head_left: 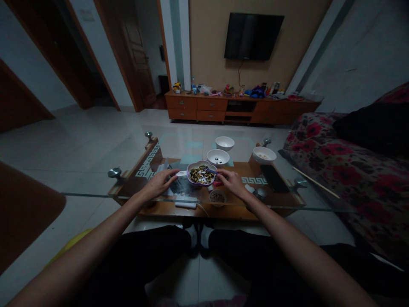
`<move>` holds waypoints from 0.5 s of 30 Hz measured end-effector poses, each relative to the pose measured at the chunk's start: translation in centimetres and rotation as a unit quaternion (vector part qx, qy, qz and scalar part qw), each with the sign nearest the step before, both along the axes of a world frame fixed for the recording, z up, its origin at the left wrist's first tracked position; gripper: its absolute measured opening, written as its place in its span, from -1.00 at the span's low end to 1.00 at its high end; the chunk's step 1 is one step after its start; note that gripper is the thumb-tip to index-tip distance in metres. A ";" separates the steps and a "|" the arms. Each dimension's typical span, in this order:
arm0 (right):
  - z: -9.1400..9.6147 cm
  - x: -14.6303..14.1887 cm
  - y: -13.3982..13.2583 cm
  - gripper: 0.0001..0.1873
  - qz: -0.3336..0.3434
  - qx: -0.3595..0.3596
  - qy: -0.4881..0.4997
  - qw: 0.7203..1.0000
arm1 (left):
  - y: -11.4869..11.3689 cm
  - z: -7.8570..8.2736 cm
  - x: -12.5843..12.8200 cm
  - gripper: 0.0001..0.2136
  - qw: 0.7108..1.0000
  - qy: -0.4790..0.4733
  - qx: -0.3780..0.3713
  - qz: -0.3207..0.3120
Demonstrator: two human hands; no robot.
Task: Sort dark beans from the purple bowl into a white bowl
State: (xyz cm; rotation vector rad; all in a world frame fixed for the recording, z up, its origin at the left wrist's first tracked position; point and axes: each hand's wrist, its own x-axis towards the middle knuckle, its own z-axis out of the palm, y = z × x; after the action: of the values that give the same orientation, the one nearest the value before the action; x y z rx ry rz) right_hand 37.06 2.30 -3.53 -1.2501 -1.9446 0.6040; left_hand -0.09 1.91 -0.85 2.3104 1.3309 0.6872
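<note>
The flower-shaped bowl (198,185), pale inside and purple outside, sits between the person's hands over the near middle of the glass tabletop (191,145); whether it touches the glass, I can't tell. It holds a mix (197,175) of green, yellow and dark bits, with white patches among them. The left hand (161,181) pinches the pale handle (182,173) at its left, while the right hand (231,181), well apart from it, grips a slim purple utensil (211,170) whose tip reaches into the bowl. Just beyond stands a white bowl (223,158) with a few dark pieces in it, a second white bowl (225,143) farther off, and, to the right, a third white bowl (264,160) with pale bits at the bottom. Nearer me than the hands, a small bowl (217,205) carries brownish pieces, on or under the glass. A thin stick (316,182) lies toward the right edge, near the floral sofa (306,145). Beneath the glass is a wooden shelf (230,212); across the tiled floor (96,132), a cluttered cabinet (183,104) stands below a dark television (254,36).
</note>
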 end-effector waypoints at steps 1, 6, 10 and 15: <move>0.1 0.1 -0.1 -0.64 0.004 -0.005 0.002 1.000 | 0.0 0.1 0.1 -0.47 1.000 -0.002 -0.004 0.000; 0.1 0.2 -0.2 -0.63 0.014 -0.016 0.006 1.000 | 0.0 0.3 0.3 -0.50 1.000 -0.009 -0.002 0.001; 0.2 -0.1 -0.3 -0.64 0.010 -0.029 0.016 0.999 | 0.0 0.5 0.0 -0.51 1.000 -0.004 0.005 -0.012; 0.7 -0.5 -0.8 -0.63 0.011 -0.062 0.036 0.997 | 0.0 0.7 -0.5 -0.52 1.000 0.006 -0.008 -0.027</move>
State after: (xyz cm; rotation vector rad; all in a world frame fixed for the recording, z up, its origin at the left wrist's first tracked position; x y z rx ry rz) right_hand 36.58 1.55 -2.86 -1.2658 -1.8888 0.7795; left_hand -0.56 1.93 -0.11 2.3313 1.2695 0.6440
